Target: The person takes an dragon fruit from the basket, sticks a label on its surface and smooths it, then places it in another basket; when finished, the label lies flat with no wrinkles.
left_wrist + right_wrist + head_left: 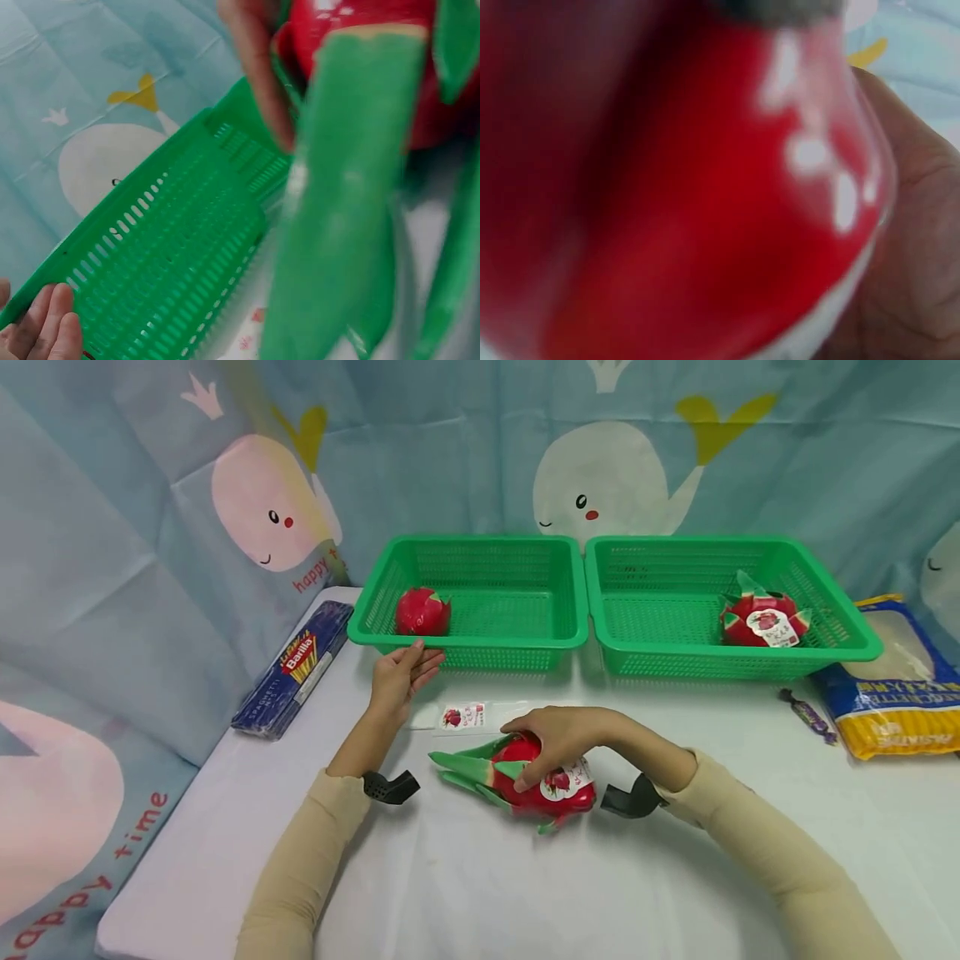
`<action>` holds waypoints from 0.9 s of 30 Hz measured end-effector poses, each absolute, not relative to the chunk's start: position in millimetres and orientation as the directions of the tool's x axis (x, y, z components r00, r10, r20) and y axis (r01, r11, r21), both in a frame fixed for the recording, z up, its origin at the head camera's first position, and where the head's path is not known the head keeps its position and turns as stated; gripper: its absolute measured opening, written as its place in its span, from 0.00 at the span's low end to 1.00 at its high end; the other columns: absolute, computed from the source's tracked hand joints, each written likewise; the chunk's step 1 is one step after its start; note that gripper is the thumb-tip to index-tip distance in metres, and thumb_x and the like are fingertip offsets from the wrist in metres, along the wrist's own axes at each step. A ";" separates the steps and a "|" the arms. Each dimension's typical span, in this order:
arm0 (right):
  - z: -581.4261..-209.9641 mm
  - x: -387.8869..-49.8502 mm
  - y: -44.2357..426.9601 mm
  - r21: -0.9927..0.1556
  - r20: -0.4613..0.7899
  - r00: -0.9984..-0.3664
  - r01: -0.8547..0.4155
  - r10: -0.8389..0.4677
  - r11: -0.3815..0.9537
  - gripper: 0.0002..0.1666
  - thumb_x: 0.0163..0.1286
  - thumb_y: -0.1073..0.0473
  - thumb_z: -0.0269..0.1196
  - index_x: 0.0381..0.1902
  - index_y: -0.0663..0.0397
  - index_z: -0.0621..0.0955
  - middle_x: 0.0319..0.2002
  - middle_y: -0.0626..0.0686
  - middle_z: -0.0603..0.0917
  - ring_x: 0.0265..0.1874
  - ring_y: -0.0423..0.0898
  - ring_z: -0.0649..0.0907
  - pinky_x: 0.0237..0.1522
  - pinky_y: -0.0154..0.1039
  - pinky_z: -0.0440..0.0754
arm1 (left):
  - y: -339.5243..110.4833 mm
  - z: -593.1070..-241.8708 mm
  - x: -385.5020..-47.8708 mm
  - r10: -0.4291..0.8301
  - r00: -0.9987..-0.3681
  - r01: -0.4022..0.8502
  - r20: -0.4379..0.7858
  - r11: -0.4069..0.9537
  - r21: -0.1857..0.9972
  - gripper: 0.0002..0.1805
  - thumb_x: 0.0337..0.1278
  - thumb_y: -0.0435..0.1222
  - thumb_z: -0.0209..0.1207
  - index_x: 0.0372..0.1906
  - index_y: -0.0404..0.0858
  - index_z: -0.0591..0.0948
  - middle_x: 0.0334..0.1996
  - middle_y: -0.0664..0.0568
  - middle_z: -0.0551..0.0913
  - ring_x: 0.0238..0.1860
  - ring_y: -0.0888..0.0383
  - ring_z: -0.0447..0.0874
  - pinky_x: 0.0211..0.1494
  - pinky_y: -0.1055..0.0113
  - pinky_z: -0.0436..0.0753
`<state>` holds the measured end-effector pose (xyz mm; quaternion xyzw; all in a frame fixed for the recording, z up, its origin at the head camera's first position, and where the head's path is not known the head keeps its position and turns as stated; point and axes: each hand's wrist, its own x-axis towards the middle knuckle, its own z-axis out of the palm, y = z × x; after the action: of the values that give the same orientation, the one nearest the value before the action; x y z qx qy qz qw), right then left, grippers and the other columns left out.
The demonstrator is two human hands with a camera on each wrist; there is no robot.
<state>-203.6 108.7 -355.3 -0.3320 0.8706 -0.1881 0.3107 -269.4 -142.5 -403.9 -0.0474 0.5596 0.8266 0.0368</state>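
In the head view my right hand (573,735) grips a red dragon fruit (581,802) lying on its side on the white table, its long green leaves pointing left. A white round label shows beside the fingers. The dragon fruit (727,187) fills much of the right wrist view, blurred. My left hand (397,681) holds the near rim of the left green basket (510,656), thumb at the top edge and fingers below it. Inside that basket sits a red fruit (422,612). Another labelled dragon fruit (750,614) lies in the right green basket (675,664).
A strip with a dragon fruit label (463,717) lies between the held fruit and the baskets. At the left edge is a blue spaghetti box (292,668). On the right are a purple-wrapped candy (808,716) and a blue-and-yellow bag (900,693).
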 end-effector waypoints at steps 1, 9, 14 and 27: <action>-355.8 -203.5 108.0 -0.535 -0.419 -0.589 -0.455 -0.691 0.712 0.44 0.49 0.40 0.67 0.62 0.51 0.69 0.47 0.46 0.78 0.45 0.41 0.75 0.46 0.38 0.76 | -142.8 -404.3 -270.2 -0.001 -0.993 -0.106 -0.117 -0.402 0.909 0.14 0.63 0.39 0.53 0.42 0.30 0.74 0.29 0.52 0.87 0.34 0.61 0.87 0.39 0.72 0.82; -359.4 -199.5 110.8 -0.600 -0.345 -0.635 -0.417 -0.691 0.683 0.37 0.45 0.42 0.69 0.53 0.49 0.77 0.38 0.43 0.80 0.38 0.39 0.76 0.36 0.33 0.77 | -143.3 -405.1 -272.8 -0.020 -0.994 -0.089 -0.110 -0.452 0.888 0.11 0.62 0.36 0.53 0.39 0.30 0.75 0.27 0.50 0.87 0.33 0.60 0.87 0.38 0.72 0.83; -361.3 -200.2 121.9 -0.672 -0.312 -0.649 -0.367 -0.694 0.644 0.34 0.46 0.45 0.69 0.52 0.48 0.78 0.35 0.43 0.81 0.35 0.40 0.78 0.35 0.35 0.78 | -144.0 -406.4 -273.7 0.001 -0.995 -0.093 -0.103 -0.435 0.896 0.11 0.62 0.36 0.53 0.40 0.30 0.75 0.28 0.50 0.87 0.34 0.60 0.87 0.41 0.71 0.82; -283.5 -236.1 218.5 -0.829 -0.141 -0.879 -0.146 -0.456 0.539 0.32 0.61 0.55 0.62 0.63 0.54 0.69 0.47 0.54 0.75 0.41 0.45 0.78 0.36 0.38 0.83 | -147.6 -405.2 -274.1 0.011 -0.995 -0.094 -0.098 -0.415 0.905 0.12 0.62 0.37 0.53 0.41 0.30 0.74 0.29 0.51 0.87 0.34 0.61 0.87 0.41 0.71 0.82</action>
<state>-236.1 218.5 -283.5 -0.1750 0.8601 -0.4468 0.1729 -274.1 -147.6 -405.2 -0.0381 0.5397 0.8404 0.0312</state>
